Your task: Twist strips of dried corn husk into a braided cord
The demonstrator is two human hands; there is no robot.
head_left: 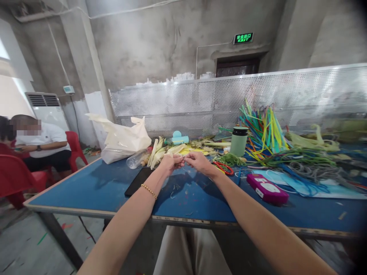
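My left hand (171, 162) and my right hand (199, 162) meet above the blue table (94, 189), fingers pinched together on something small and pale that I cannot make out. A gold bead bracelet (148, 191) circles my left wrist. Just beyond the hands lie pale husk-like strips (159, 149) and yellow pieces (192, 150). A black flat tablet-like thing (139, 180) lies under my left forearm.
A white plastic bag (122, 139), a clear bottle (136, 158), a green flask (239, 140), a bundle of coloured strips (263, 130), red scissors (225, 167) and a magenta box (267, 189) are on the table. A perforated metal screen (229, 99) backs it. People sit on red chairs (17, 175) at left.
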